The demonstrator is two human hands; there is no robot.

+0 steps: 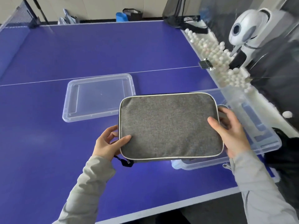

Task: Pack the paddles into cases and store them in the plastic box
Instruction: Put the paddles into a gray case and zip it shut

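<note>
A grey fabric paddle case [169, 125] with white piping is held flat in the air above the blue table. My left hand [110, 143] grips its left edge, thumb on top. My right hand [229, 131] grips its right edge, thumb on top and fingers underneath. The case is zipped shut, with a black zipper pull [127, 163] hanging at its near left corner. It hovers partly over the clear plastic box [258, 126], which stands at the table's right edge. No paddle is visible.
The box's clear lid [98, 97] lies flat on the blue table tennis table [80, 54], left of the case. A trough of several white balls [223, 62] runs along the right side, beside a white ball machine [247, 31]. A net post [30, 16] stands far left.
</note>
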